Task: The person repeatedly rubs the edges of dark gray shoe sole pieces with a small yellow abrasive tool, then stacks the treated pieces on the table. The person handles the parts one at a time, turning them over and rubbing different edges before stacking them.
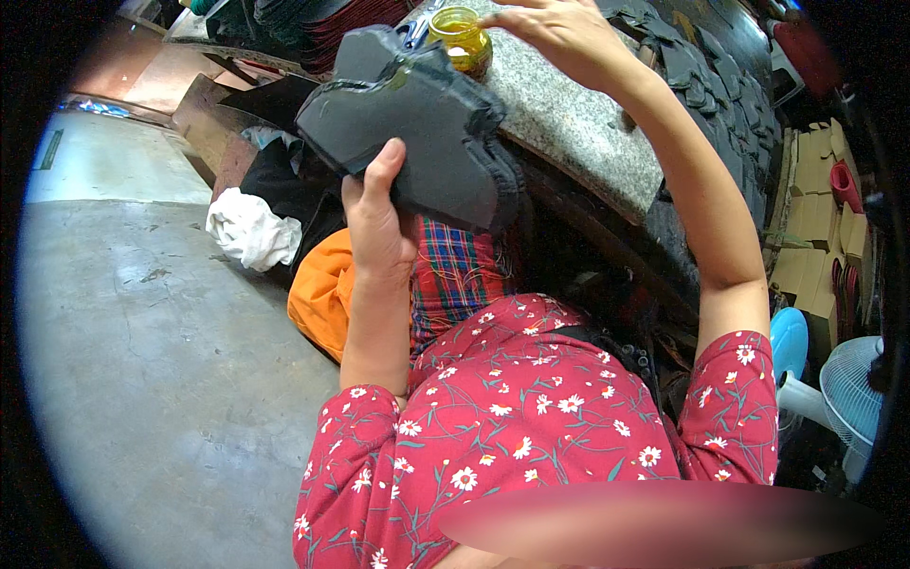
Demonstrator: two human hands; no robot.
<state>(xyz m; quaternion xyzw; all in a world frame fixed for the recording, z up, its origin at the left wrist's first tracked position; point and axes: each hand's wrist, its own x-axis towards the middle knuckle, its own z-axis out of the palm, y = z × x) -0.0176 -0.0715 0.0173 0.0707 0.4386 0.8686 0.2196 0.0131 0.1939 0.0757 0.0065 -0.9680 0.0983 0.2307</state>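
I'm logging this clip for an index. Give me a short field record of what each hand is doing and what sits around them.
left hand: grips a stack of dark grey cut pieces, thumb on top
right hand: raised over the jar, holding nothing that shows
jar: glass, yellowish liquid, open, on the stone slab
stone slab: speckled grey
lap: red floral garment
floor side: white cloth, orange cloth

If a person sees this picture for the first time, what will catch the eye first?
Probably the stack of dark grey cut pieces at upper centre, gripped by the left hand. Next, the right hand reaching above the open jar of yellow liquid on the speckled stone slab.
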